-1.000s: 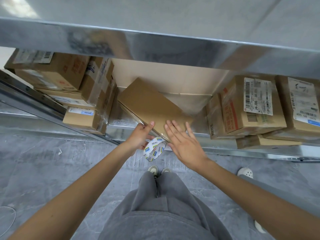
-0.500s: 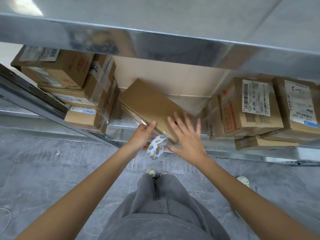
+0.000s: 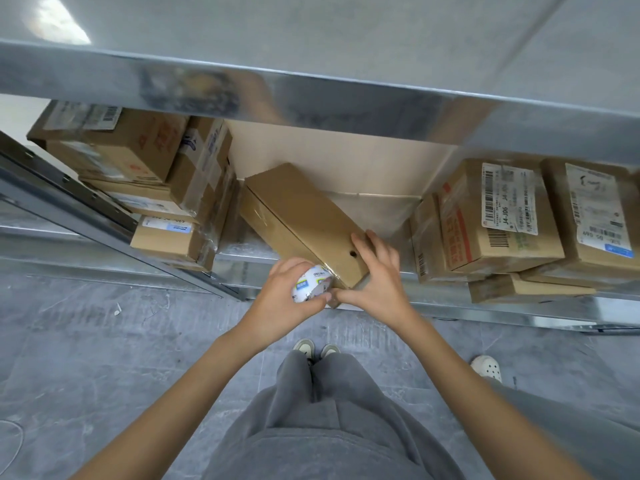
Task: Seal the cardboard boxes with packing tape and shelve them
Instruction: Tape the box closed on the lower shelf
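Gripping a roll of packing tape (image 3: 311, 284) with the left hand (image 3: 287, 296), fingers curled round it, at the near corner of a long cardboard box (image 3: 304, 223). Resting askew on the metal shelf (image 3: 242, 252), near end jutting past the edge, between stacked boxes (image 3: 138, 188) at left and labelled boxes (image 3: 502, 220) at right. Holding that near end with the right hand (image 3: 377, 282): fingers bent over the top, thumb against the corner beside the roll. Standing below on grey floor (image 3: 86, 358), grey trousers (image 3: 329, 427).

Cardboard box (image 3: 304, 223) on shelf (image 3: 242, 252), between left stack of boxes (image 3: 145, 174) and right boxes (image 3: 502, 216), tape roll (image 3: 311, 284) at its near corner
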Tool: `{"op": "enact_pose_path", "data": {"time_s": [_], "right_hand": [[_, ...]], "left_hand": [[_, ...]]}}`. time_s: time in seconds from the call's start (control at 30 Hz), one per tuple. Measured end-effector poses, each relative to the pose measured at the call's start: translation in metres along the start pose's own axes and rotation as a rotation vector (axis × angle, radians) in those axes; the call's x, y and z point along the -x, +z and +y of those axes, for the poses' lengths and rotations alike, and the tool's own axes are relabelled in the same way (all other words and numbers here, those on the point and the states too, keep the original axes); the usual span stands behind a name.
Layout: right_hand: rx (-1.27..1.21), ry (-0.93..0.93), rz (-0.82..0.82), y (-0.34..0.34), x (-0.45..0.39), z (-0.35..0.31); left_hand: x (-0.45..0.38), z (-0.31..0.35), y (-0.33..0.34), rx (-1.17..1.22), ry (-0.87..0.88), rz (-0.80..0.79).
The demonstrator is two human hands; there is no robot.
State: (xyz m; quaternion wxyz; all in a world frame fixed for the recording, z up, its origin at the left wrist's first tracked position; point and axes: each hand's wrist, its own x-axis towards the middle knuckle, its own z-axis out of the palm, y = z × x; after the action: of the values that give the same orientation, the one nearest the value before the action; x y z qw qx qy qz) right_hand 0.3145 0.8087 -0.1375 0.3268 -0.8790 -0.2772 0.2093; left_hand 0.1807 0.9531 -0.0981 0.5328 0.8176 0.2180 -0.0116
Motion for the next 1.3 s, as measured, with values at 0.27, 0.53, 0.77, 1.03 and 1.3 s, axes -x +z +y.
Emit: {"op": "enact_pose_path", "data": {"time_s": [0.27,0.53,0.77,1.03,1.3], "right_hand": [[-0.620,0.218,-0.196,-0.015,0.009,-0.005],[-0.369,0.068,-0.092,-0.027,0.010,-0.002],[-0.232,0.058,0.009,-0.011,0.017,-0.005],[-0.291,0.075,0.048,-0.013,0.011,0.000],[-0.323,0.103,0.046,-0.013,0.005,0.001]], "left_hand": [[0.000,0.020,0.001,0.029,0.176,0.096],[-0.023,0.034,0.009,-0.125,0.171,0.079],[-0.032,0.039,0.018,-0.288,0.163,0.089],[-0.033,0.038,-0.001,-0.188,0.141,0.063],[-0.005,0.013,-0.020,-0.271,0.111,0.054]]}}
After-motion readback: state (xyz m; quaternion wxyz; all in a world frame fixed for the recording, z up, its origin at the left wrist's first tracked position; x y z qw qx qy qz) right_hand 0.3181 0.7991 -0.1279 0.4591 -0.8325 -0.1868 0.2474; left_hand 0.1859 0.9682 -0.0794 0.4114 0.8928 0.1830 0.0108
